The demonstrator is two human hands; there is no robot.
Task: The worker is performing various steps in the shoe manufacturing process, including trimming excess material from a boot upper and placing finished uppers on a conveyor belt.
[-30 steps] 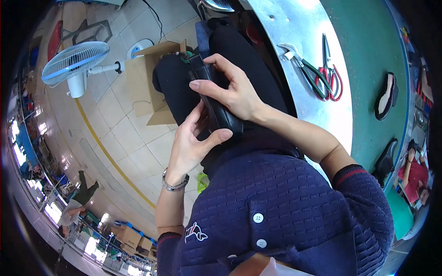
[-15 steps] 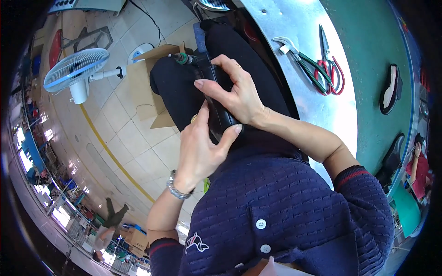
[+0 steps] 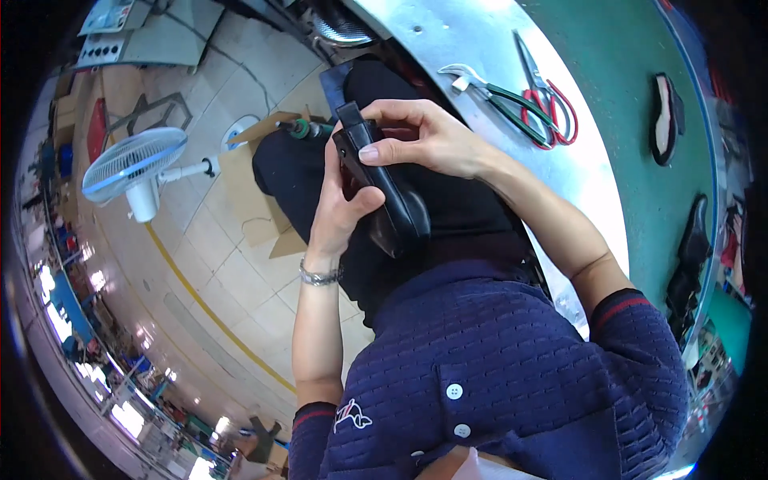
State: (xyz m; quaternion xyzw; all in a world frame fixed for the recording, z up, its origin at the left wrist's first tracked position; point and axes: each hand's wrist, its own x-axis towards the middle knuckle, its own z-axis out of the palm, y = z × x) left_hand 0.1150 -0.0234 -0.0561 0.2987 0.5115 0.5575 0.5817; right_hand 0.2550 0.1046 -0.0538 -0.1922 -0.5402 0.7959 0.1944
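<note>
Black leather shoe upper [image 3: 384, 192] held over the lap in both hands, just short of the table edge.

The left hand [image 3: 340, 210] cups the long black piece from below with its grip clenched around the body, while the right hand [image 3: 420, 138] pinches the upper end, thumb laid flat across the top and grip closed on the same piece. It looks light and fairly supple, likely to flex if held by one end only, so the middle and the stiffer rounded lower end seem the safer places to grasp; the smooth, slightly glossy surface may slip under dry fingers. Pliers with green handles [image 3: 500, 96] and red-handled scissors [image 3: 548, 100] lie on the shiny metal table [image 3: 448, 40], well apart from the hands.
</note>
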